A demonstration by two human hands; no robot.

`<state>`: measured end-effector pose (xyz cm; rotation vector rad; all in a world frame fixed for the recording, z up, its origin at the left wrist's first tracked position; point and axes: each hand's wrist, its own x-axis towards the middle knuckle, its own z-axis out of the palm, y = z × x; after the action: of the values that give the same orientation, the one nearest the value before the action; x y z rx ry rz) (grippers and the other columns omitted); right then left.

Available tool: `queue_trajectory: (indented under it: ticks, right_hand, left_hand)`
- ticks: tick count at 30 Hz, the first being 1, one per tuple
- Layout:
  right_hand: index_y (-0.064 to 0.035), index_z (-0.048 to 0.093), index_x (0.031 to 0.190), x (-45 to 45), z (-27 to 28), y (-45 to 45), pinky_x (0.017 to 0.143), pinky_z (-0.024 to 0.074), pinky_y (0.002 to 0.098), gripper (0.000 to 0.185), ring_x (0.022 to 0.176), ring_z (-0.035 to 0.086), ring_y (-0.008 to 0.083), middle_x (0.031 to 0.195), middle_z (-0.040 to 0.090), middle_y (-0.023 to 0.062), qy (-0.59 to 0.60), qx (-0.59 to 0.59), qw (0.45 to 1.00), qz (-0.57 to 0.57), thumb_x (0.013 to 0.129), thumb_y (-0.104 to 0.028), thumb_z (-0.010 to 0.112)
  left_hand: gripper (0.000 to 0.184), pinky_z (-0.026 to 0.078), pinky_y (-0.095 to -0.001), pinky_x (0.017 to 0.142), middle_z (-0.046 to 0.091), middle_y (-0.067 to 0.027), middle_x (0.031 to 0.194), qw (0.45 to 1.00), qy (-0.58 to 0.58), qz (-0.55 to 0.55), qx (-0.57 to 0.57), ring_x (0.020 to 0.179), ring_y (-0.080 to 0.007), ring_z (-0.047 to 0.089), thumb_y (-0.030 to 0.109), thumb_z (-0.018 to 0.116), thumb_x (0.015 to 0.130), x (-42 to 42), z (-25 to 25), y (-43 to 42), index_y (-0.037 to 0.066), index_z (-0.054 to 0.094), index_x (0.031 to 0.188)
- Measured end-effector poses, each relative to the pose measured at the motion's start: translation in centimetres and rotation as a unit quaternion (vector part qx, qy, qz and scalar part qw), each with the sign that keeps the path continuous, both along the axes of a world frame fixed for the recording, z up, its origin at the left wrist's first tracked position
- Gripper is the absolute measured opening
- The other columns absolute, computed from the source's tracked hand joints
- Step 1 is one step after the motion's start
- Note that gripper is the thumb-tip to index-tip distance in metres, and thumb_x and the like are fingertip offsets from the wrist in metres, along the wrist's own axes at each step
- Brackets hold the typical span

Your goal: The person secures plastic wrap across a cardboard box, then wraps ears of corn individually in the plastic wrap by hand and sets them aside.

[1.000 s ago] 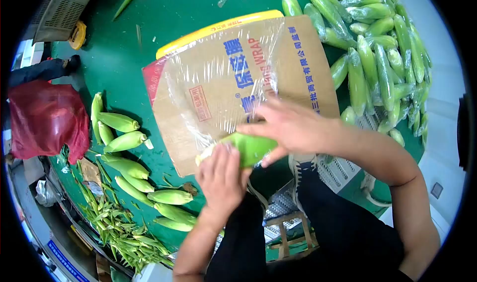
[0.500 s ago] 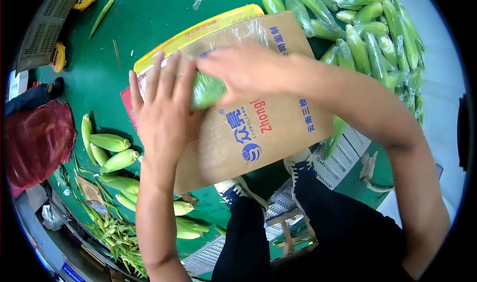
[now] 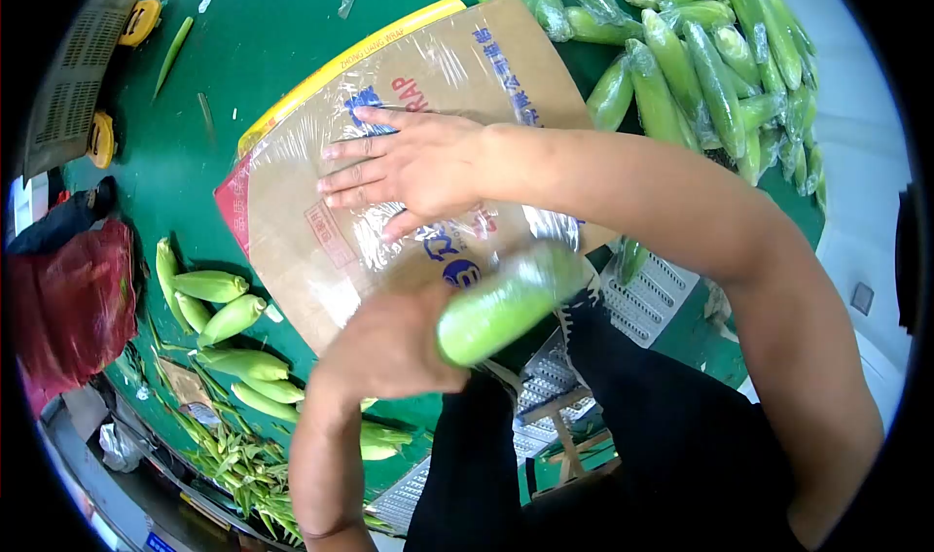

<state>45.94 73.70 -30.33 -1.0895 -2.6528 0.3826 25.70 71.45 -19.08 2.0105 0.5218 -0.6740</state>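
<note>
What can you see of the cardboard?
Cardboard: brown, flat on top, with blue and red print, a red left corner and a yellow strip along its far edge. Wrinkled, shiny clear film covers much of it. It sits askew over the green surface. The right hand lies spread on it; the left hand hides part of its near side, contact unclear.

On the floor [image 3: 199, 207], we have the carton [image 3: 550, 71] in the middle, film [image 3: 443, 61] on top. To its right we see corn in plastic wrap [image 3: 715, 90]; to its left, loose ears [image 3: 232, 320], with husks [image 3: 243, 469] nearer us. A crate [image 3: 83, 75] sits at far left.
</note>
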Motion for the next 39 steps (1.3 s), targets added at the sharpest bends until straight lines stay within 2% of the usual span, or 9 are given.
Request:
queue_trajectory:
  ticks: [8,13,17,22,27,31,34,37,39]
  right_hand:
    - [0.0024,0.048,0.146,0.1,9.2,-12.0,0.114,0.0372,0.0507,0.104,0.137,0.046,0.0395,0.143,0.052,0.0226,0.093,-0.291,0.951,0.036,0.084,-0.08,0.059]
    - [-0.007,0.043,0.154,-1.7,6.8,-20.8,0.109,0.044,0.0509,0.091,0.132,0.049,0.0393,0.14,0.05,0.02,0.233,-0.659,0.688,-0.195,0.083,-0.05,0.082]
    - [-0.0089,0.04,0.156,-4.2,6.5,-19.6,0.114,0.0407,0.041,0.091,0.134,0.052,0.0294,0.144,0.051,0.0151,0.148,-0.478,0.866,-0.029,0.081,-0.03,0.088]
    - [-0.0017,0.034,0.156,-7.1,7.0,-18.8,0.109,0.046,0.0377,0.094,0.128,0.055,0.0204,0.136,0.056,0.0116,0.396,-0.781,0.442,-0.193,0.082,-0.021,0.088]
    - [-0.0012,0.024,0.159,-12.0,10.6,-14.7,0.109,0.0455,0.0381,0.11,0.13,0.053,0.0209,0.147,0.048,0.0124,0.433,-0.552,0.701,-0.13,0.074,-0.016,0.093]
    - [0.0,0.055,0.131,-5.8,10.8,-15.4,0.077,0.0591,0.0362,0.061,0.085,0.07,0.0192,0.099,0.071,0.009,0.553,-0.508,0.599,-0.278,0.081,-0.016,0.084]
    - [0.0022,0.06,0.127,6.0,8.5,-13.2,0.073,0.0584,0.0261,0.033,0.085,0.07,0.0138,0.105,0.071,0.01,0.679,-0.26,0.508,-0.463,0.101,-0.017,0.064]
    - [0.0071,0.058,0.132,26.1,4.4,-10.6,0.093,0.0563,0.0354,0.042,0.11,0.067,0.0255,0.125,0.066,0.0185,0.605,0.032,0.454,-0.653,0.097,-0.01,0.072]
    - [0.0059,0.05,0.144,33.1,3.8,-12.4,0.107,0.0461,0.0433,0.058,0.125,0.058,0.0311,0.141,0.056,0.0224,0.193,0.075,0.582,-0.786,0.098,-0.023,0.072]
  left_hand:
    - [0.077,0.053,-0.0433,0.093,0.063,-0.0159,0.123,0.93,0.101,-0.089,-0.342,0.116,-0.0338,0.063,0.03,0.087,0.072,-4.4,-0.9,-8.8,0.012,0.05,0.138]
    - [0.07,0.051,-0.0351,0.099,0.064,-0.01,0.133,0.84,-0.151,0.426,-0.3,0.116,-0.0202,0.062,0.002,0.082,0.068,-11.8,-2.6,-7.8,0.006,0.059,0.133]
    - [0.061,0.048,-0.037,0.108,0.067,-0.0117,0.135,0.871,-0.224,0.36,-0.249,0.124,-0.0244,0.064,-0.002,0.08,0.065,-14.8,-0.7,-7.3,0.005,0.069,0.124]
    - [0.054,0.058,-0.0474,0.094,0.067,-0.0234,0.127,0.509,-0.344,0.761,-0.209,0.112,-0.0363,0.068,0.029,0.065,0.092,-13.3,-1.3,-10.5,0.005,0.05,0.137]
    - [0.088,0.049,-0.0477,0.104,0.048,-0.0229,0.147,0.546,-0.429,0.719,-0.025,0.123,-0.0376,0.06,0.05,0.063,0.094,-7.0,-0.2,-10.7,0.001,0.023,0.155]
    - [0.05,0.041,-0.0405,0.112,0.063,-0.0147,0.133,0.578,-0.253,0.707,0.319,0.129,-0.0276,0.056,0.039,0.043,0.112,-17.0,-9.1,-11.7,-0.002,0.063,0.132]
    - [0.071,0.059,-0.0421,0.079,0.073,-0.0181,0.097,0.29,0.112,0.912,0.267,0.081,-0.0294,0.068,0.059,0.073,0.091,-32.3,-21.2,-15.3,-0.01,0.067,0.108]
    - [0.073,0.06,-0.0451,0.091,0.07,-0.0165,0.117,0.346,0.359,0.853,0.151,0.099,-0.032,0.07,0.049,0.081,0.086,-36.7,-24.3,-16.1,-0.012,0.061,0.12]
    - [0.065,0.061,-0.0521,0.086,0.067,-0.0232,0.12,0.23,0.0,0.972,-0.045,0.097,-0.0361,0.07,0.041,0.081,0.087,-37.5,-26.7,-17.5,-0.012,0.061,0.119]
